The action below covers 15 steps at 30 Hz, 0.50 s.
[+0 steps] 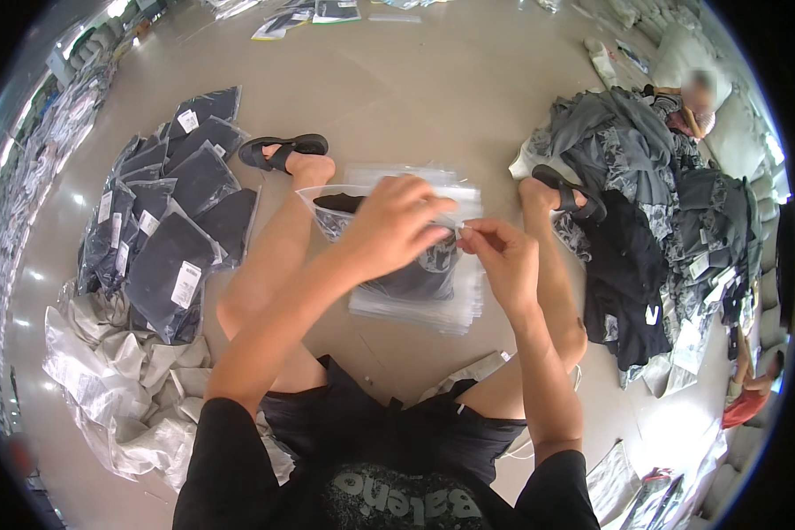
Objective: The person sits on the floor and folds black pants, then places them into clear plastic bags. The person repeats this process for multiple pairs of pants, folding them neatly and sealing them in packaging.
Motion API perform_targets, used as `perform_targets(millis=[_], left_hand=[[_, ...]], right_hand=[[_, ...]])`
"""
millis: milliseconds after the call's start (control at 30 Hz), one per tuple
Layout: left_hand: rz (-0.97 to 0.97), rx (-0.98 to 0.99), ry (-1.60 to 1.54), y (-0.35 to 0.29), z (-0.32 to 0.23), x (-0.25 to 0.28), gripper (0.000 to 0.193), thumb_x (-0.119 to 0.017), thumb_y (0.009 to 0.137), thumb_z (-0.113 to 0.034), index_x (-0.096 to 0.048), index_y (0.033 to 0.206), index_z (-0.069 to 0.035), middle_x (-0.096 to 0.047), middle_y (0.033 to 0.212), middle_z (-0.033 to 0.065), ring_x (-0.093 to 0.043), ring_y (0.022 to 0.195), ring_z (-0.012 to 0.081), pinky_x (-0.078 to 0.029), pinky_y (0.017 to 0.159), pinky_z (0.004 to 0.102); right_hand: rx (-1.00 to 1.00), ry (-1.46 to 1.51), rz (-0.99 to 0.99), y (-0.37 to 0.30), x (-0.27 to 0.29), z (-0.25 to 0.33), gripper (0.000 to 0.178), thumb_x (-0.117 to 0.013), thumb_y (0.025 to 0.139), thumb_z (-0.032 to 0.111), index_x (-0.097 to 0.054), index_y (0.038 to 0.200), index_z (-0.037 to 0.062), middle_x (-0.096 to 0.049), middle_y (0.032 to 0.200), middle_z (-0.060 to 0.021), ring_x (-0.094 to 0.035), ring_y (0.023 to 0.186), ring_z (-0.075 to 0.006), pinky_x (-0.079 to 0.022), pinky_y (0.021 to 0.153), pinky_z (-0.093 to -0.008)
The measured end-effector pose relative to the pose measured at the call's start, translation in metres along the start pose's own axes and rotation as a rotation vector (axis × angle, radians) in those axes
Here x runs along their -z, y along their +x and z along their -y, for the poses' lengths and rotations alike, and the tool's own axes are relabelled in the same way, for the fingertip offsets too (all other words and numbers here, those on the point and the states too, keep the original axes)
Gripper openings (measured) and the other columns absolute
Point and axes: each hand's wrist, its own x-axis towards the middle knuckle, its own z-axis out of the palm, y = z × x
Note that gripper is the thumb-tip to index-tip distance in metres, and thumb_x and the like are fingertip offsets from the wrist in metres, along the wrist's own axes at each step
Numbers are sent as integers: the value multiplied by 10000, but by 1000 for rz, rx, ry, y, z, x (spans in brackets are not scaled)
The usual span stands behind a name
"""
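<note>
A clear plastic bag lies on the floor between my legs, with a folded dark garment with a grey pattern inside it. My left hand is over the bag's upper part, thumb and forefinger apart, holding nothing that I can see. At the bag's right edge, my right hand is closed in a pinch on that edge. Under the filled bag is a stack of flat clear plastic bags. My left hand and forearm hide part of the bag and garment.
Bagged dark garments lie piled on the left, above a crumpled pale sheet. Loose grey and black clothes are heaped on the right. Another person is beyond that heap, and one in red is at the right rim.
</note>
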Motion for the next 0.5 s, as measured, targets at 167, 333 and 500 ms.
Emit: perform_targets(millis=[167,333,500], left_hand=[[197,-212,100,5,2,-30,162,-773,919,-194,-675,1006,-99,-640,980,14,-626,1023,214,-466,949,377],[148,-279,84,-5,14,-22,122,-764,899,-139,-680,979,-102,-669,976,5,-651,987,209,-497,899,368],[129,-122,270,-32,70,24,131,-794,876,-108,-698,964,-87,-680,956,37,-689,966,243,-526,880,407]], right_hand=[[-43,62,-11,-18,4,-5,133,-747,998,28,-766,1088,-69,-807,961,-113,-782,900,-145,-624,829,-262],[-58,118,-44,-31,10,-14,109,-738,1011,30,-757,1065,-63,-797,948,-106,-777,898,-153,-622,833,-266],[-77,141,-121,-15,37,-33,124,-736,1020,42,-736,1066,-74,-788,943,-109,-772,900,-157,-615,851,-268]])
